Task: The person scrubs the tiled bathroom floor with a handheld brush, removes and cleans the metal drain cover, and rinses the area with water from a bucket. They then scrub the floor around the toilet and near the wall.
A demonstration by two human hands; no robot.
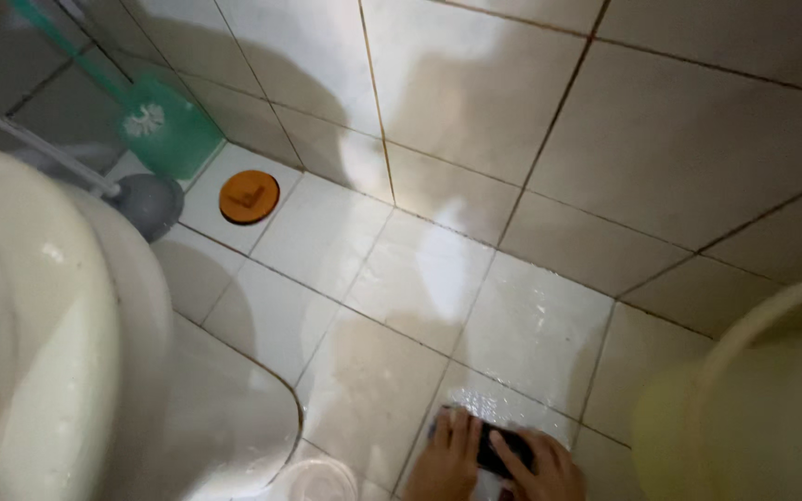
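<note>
Looming at the left edge, blurred by closeness, a pale cream toilet bowl (44, 353) fills that side of the head view, its base curving out over the wet floor tiles (373, 278). Opposite it, at the lower right, the rim and side of a yellowish bucket (744, 408) sit just as close and just as soft in focus.

Between them, at the bottom edge, both hands press down on a dark scrubbing pad (494, 447) lying flat on a glistening white tile. Left hand (447, 455) lies with its fingers straight and close together, flat over the pad's left end. Right hand (538, 466) lies beside it, fingers also held together and angled inward across the pad's right end; the two hands nearly touch. Only a dark strip of the pad shows between and above the fingers.

Farther back, near the corner where the floor meets the beige wall tiles (661, 130), a round orange drain cover (249, 197) sits in a white tile. Just left of it stand a green toilet brush (164, 125) leaning into the corner and a grey plunger cup (148, 199) on a white handle.
</note>
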